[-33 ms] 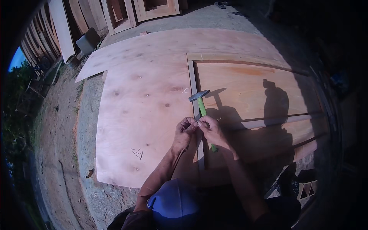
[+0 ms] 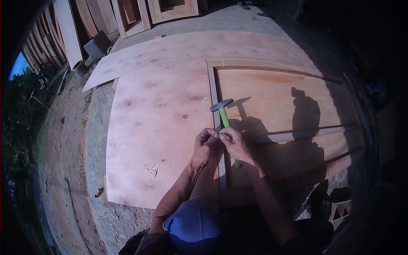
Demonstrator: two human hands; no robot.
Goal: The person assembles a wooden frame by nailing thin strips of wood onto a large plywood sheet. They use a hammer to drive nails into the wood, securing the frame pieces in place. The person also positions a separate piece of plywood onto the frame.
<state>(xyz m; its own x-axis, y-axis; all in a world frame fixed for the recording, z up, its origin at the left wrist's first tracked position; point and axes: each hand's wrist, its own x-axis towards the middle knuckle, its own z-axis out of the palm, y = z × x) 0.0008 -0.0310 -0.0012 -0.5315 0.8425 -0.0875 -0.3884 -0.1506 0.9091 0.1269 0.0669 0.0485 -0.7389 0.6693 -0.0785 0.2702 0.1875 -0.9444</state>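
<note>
My right hand [image 2: 233, 143] is closed round the green handle of a hammer [image 2: 223, 115], whose dark head points away from me. Just left of it, my left hand [image 2: 205, 142] has its fingertips pinched together, touching or nearly touching my right fingertips. Whatever is in that pinch is too small to make out. Both hands are above the left rail of a wooden framed panel [image 2: 263, 91], which lies on a large plywood sheet [image 2: 140, 127]. Several loose nails [image 2: 151, 170] are scattered on the plywood, to the left of my left forearm.
Boards [image 2: 68, 34] lean at the far left beside a grey container [image 2: 97, 44]. Wooden frames [image 2: 173, 10] stand at the back. A hollow block [image 2: 340, 210] sits at lower right. Shadows fall over the panel's right side. Dirt ground [image 2: 63, 157] borders the plywood's left.
My hands and the hammer have shifted very slightly; the fingertips sit a touch higher. Otherwise things are as they were.
</note>
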